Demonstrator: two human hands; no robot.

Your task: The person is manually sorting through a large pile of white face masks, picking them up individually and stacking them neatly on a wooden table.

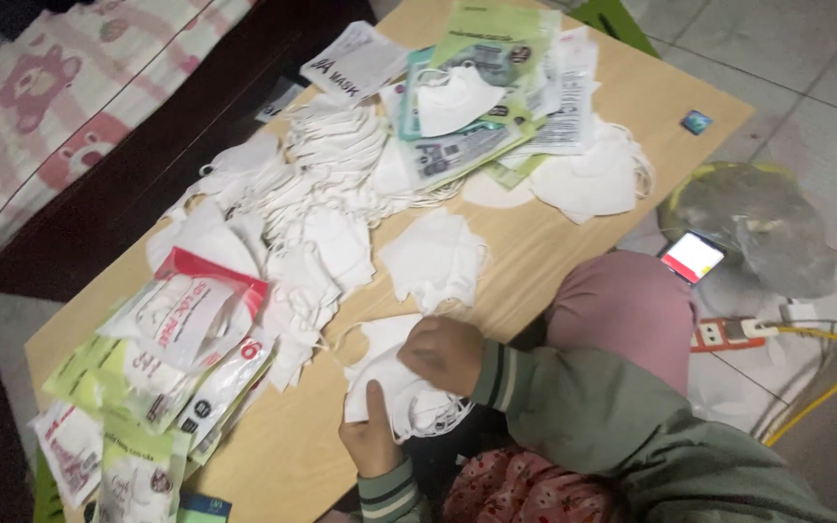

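Item: white face mask, held flat at the worktop near edge. Your left hand pinches its lower edge; your right hand grips its top, mask pile beyond.

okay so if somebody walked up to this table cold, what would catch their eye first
Probably the heap of white face masks sprawled across the middle of the wooden table. Next, the left hand and right hand gripping one white mask at the near edge, with glossy packets stacked at the left.

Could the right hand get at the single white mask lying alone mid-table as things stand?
Probably yes: the right hand sits just below that single white mask, with only bare table between them.
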